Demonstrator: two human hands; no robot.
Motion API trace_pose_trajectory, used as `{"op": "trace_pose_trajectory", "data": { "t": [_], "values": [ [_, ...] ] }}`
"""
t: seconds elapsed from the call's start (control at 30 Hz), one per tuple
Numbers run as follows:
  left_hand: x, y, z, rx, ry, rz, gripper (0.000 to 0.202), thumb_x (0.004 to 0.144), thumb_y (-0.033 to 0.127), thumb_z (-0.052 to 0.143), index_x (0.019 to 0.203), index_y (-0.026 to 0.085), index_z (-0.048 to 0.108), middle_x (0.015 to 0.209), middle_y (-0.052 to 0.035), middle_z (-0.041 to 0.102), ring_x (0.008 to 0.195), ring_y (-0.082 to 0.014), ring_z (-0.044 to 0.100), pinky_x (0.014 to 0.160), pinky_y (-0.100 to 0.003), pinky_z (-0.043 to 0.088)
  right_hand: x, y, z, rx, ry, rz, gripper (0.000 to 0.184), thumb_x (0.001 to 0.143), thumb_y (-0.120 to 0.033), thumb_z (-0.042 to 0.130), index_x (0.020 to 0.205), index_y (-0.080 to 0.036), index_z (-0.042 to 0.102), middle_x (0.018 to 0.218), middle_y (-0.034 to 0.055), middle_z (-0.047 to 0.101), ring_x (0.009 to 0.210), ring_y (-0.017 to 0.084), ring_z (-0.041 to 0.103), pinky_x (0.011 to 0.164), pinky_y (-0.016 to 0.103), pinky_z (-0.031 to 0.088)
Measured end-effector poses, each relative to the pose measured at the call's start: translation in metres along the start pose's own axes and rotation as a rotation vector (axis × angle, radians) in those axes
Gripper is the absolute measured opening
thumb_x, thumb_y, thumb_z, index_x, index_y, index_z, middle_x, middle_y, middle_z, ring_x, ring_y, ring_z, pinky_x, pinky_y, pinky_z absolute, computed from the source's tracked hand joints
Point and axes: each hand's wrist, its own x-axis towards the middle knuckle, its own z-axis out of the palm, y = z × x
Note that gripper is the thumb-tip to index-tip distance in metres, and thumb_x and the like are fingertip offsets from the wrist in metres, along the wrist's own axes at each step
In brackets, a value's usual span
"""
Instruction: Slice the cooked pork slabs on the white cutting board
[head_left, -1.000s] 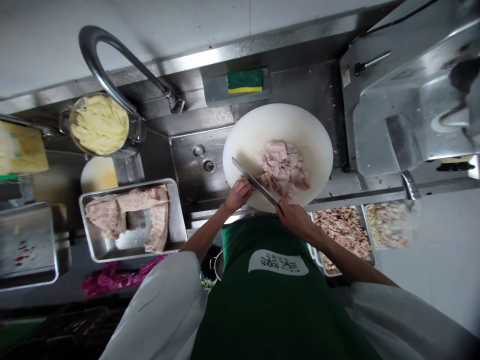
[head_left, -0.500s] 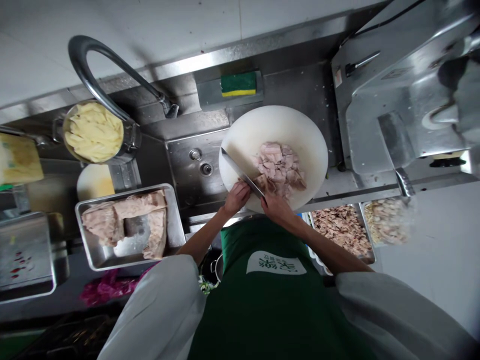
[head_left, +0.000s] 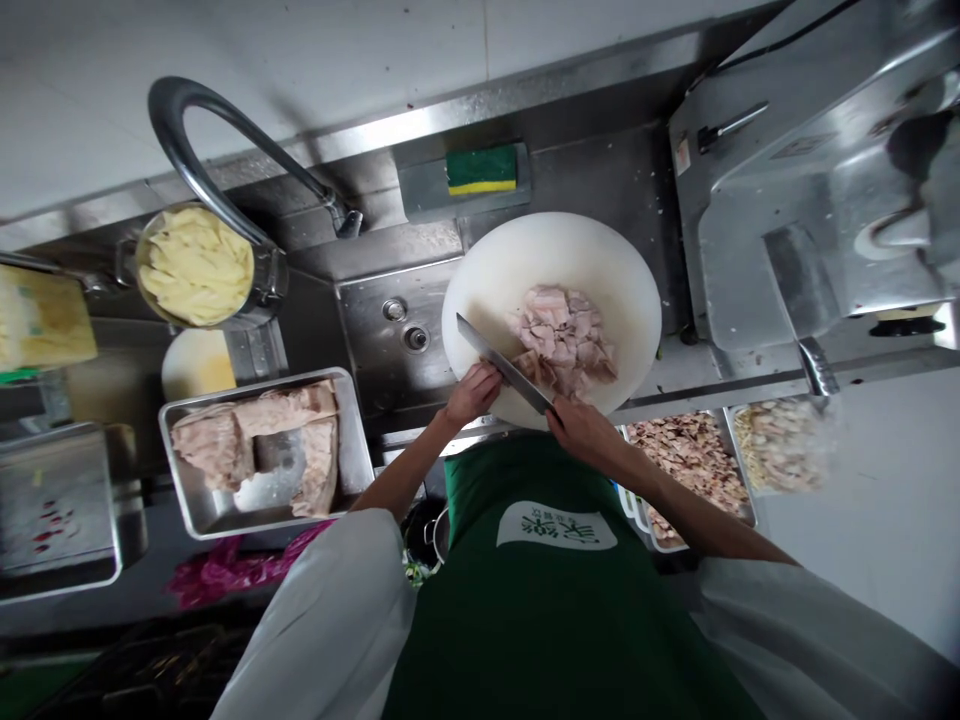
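A round white cutting board [head_left: 555,250] carries a heap of cut pale meat pieces [head_left: 566,340]. My right hand [head_left: 581,430] is closed round the handle of a long knife [head_left: 502,363], whose blade lies slantwise at the heap's left edge. My left hand [head_left: 472,392] rests with curled fingers at the board's near left rim, touching the blade's side; I cannot see whether it holds anything.
A steel tray [head_left: 352,440] with big meat slabs stands to the left. Beyond it are a pot of pale strips [head_left: 196,265], a curved tap [head_left: 225,130] and a sponge [head_left: 480,167]. Trays of chopped meat [head_left: 686,455] lie at the right under a steel machine [head_left: 817,200].
The knife and my right hand slid left along the board and came back right. My left hand stayed at the board's near rim.
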Motion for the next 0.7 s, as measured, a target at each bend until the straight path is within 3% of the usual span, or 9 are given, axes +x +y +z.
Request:
{"op": "trace_pose_trajectory", "data": {
  "t": [0.1,0.27,0.37,0.5,0.53,0.6,0.67,0.7],
  "values": [
    [-0.001,-0.002,0.003,-0.018,0.018,-0.022,0.020,0.098,0.025,0.051,0.107,0.015,0.066,0.108,-0.0140,0.067,0.111,-0.0221,0.060,0.100,-0.045,0.052,0.014,-0.006,0.001,0.029,-0.002,-0.015,0.039,0.103,-0.032,0.031,0.114,-0.010,0.061,0.099,0.0166,0.072,0.091,0.026,0.068,0.081,0.033,0.044],
    [0.001,0.005,0.001,0.028,0.040,0.014,0.020,0.098,0.024,0.049,0.104,0.015,0.066,0.105,-0.0131,0.068,0.106,-0.0213,0.061,0.096,-0.042,0.053,0.064,-0.026,-0.010,0.049,0.145,-0.072,0.042,0.104,-0.032,0.028,0.120,-0.008,0.058,0.121,0.0210,0.066,0.109,0.026,0.063,0.093,0.034,0.041],
    [0.009,0.028,-0.026,0.023,0.126,0.081,0.017,0.097,0.019,0.050,0.105,0.017,0.065,0.104,-0.0104,0.068,0.104,-0.0197,0.062,0.094,-0.039,0.054,0.062,-0.025,-0.018,0.054,0.200,-0.102,0.042,0.105,-0.032,0.026,0.122,-0.009,0.057,0.117,0.0187,0.068,0.105,0.025,0.065,0.091,0.033,0.043],
    [0.049,0.070,-0.079,0.057,0.475,-0.030,0.023,0.094,0.017,0.056,0.115,0.020,0.061,0.112,-0.0086,0.064,0.110,-0.0219,0.060,0.100,-0.041,0.050,0.023,-0.016,-0.011,0.029,0.140,-0.107,0.044,0.105,-0.034,0.026,0.124,-0.010,0.056,0.106,0.0177,0.072,0.095,0.027,0.068,0.086,0.036,0.046],
    [0.065,0.077,-0.086,0.058,0.424,-0.051,0.025,0.094,0.017,0.056,0.118,0.021,0.060,0.117,-0.0086,0.063,0.113,-0.0225,0.059,0.102,-0.042,0.048,0.013,-0.016,-0.007,0.012,0.102,-0.112,0.043,0.104,-0.035,0.026,0.122,-0.010,0.057,0.101,0.0174,0.073,0.091,0.028,0.069,0.083,0.037,0.047],
    [0.095,0.083,-0.087,0.036,0.141,-0.010,0.026,0.094,0.018,0.054,0.118,0.022,0.062,0.118,-0.0069,0.062,0.113,-0.0220,0.059,0.102,-0.039,0.049,-0.001,-0.016,0.003,-0.025,0.037,-0.123,0.041,0.104,-0.033,0.026,0.118,-0.011,0.058,0.093,0.0171,0.073,0.087,0.029,0.071,0.079,0.037,0.048],
    [0.118,0.080,-0.070,0.043,-0.233,0.092,0.027,0.090,0.013,0.054,0.114,0.021,0.065,0.117,-0.0064,0.063,0.107,-0.0207,0.062,0.094,-0.033,0.053,-0.007,-0.017,0.012,-0.055,0.008,-0.121,0.038,0.104,-0.032,0.028,0.116,-0.012,0.057,0.091,0.0170,0.073,0.085,0.029,0.072,0.075,0.036,0.049],
    [0.124,0.076,-0.058,0.087,-0.360,0.110,0.028,0.088,0.009,0.055,0.111,0.021,0.067,0.115,-0.0068,0.064,0.103,-0.0204,0.063,0.092,-0.032,0.054,-0.008,-0.016,0.016,-0.064,0.004,-0.119,0.037,0.104,-0.033,0.028,0.116,-0.012,0.057,0.091,0.0166,0.073,0.085,0.028,0.072,0.074,0.035,0.049]
  ]
}}
